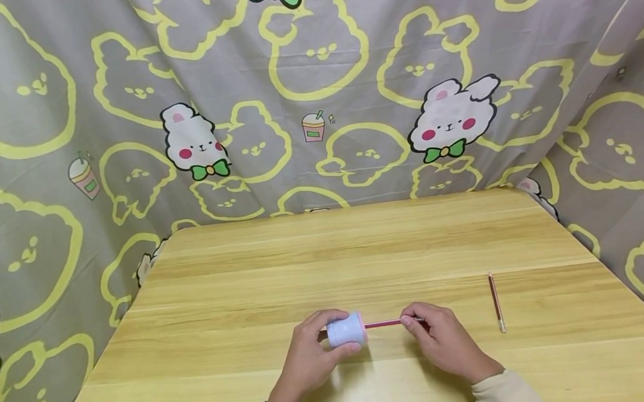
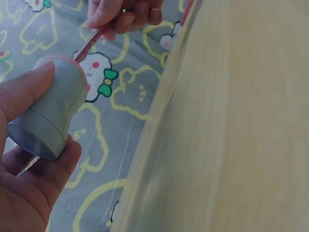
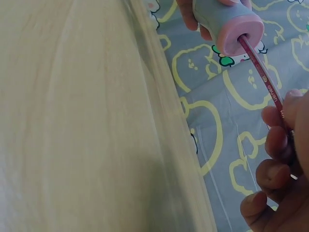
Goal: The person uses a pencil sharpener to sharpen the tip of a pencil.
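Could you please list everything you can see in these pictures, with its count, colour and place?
Pencil sharpener: one, pale blue-grey with a pink end, held near the table's front edge.
Pencil in sharpener: one, red, its tip inside the sharpener's pink end.
Spare pencil: one, red, lying on the table to the right, apart from the hands.
Table: one, light wood, in the middle of the view.
Curtain: one, grey with yellow rabbit outlines and white rabbits, hanging behind and beside the table.
Left hand: grips the pencil sharpener.
Right hand: pinches the far end of the pencil in the sharpener.
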The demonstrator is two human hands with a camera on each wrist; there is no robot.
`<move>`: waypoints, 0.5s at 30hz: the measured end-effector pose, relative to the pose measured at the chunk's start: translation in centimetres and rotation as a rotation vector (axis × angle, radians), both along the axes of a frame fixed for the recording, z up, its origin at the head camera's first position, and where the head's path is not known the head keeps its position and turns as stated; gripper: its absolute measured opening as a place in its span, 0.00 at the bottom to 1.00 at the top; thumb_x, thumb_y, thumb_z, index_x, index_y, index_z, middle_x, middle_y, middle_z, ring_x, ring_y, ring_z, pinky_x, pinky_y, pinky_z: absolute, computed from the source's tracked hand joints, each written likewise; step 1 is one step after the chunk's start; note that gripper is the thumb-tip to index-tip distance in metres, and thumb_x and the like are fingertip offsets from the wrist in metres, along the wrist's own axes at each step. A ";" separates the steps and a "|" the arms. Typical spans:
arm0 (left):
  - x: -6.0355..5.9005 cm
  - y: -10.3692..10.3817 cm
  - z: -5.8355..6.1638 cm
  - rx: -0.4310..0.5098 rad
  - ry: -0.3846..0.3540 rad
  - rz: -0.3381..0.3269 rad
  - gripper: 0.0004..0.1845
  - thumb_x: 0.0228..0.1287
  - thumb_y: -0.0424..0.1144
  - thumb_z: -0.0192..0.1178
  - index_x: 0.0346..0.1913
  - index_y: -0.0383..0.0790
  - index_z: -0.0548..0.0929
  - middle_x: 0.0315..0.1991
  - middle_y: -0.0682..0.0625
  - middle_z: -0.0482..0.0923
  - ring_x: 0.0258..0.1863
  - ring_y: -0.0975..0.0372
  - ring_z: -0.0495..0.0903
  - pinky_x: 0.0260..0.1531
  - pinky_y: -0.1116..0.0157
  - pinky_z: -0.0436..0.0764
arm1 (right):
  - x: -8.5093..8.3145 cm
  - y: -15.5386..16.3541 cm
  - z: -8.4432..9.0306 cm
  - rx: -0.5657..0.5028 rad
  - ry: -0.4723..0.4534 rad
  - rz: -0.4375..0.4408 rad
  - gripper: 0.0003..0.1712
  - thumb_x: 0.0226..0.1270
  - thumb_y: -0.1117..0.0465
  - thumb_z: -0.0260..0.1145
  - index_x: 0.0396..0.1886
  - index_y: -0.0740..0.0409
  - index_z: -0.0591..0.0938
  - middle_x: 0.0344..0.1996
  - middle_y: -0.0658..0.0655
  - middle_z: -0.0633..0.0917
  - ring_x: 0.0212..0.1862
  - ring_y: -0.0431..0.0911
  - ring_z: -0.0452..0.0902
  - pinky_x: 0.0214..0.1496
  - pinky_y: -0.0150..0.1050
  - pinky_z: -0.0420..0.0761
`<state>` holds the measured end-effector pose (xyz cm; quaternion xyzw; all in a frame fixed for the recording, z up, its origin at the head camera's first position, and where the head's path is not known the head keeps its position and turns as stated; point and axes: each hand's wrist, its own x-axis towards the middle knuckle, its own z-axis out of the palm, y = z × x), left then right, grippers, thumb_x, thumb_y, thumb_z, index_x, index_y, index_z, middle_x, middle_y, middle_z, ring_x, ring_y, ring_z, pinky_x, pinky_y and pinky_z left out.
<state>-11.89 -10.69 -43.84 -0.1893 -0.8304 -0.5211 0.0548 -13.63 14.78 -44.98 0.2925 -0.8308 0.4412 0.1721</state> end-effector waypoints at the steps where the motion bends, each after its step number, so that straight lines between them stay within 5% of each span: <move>1: 0.0 0.0 0.0 -0.001 0.001 0.001 0.23 0.51 0.41 0.75 0.51 0.41 0.81 0.49 0.49 0.79 0.42 0.57 0.77 0.42 0.65 0.82 | 0.0 0.0 0.0 -0.004 -0.017 0.007 0.05 0.67 0.70 0.63 0.33 0.56 0.80 0.22 0.37 0.72 0.23 0.30 0.64 0.21 0.28 0.70; 7: 0.0 0.0 0.1 -0.016 -0.001 0.012 0.23 0.51 0.40 0.75 0.51 0.41 0.81 0.49 0.49 0.79 0.41 0.58 0.77 0.42 0.67 0.82 | 0.2 0.1 0.1 -0.034 -0.088 0.071 0.07 0.66 0.70 0.64 0.38 0.55 0.77 0.22 0.39 0.71 0.22 0.30 0.62 0.18 0.28 0.68; 15: 0.0 -0.1 0.1 -0.031 0.019 -0.001 0.22 0.52 0.37 0.74 0.51 0.40 0.81 0.49 0.47 0.79 0.43 0.56 0.78 0.43 0.67 0.82 | 0.0 0.2 0.0 -0.021 -0.019 0.066 0.10 0.65 0.72 0.64 0.33 0.52 0.77 0.23 0.38 0.73 0.24 0.31 0.65 0.21 0.28 0.71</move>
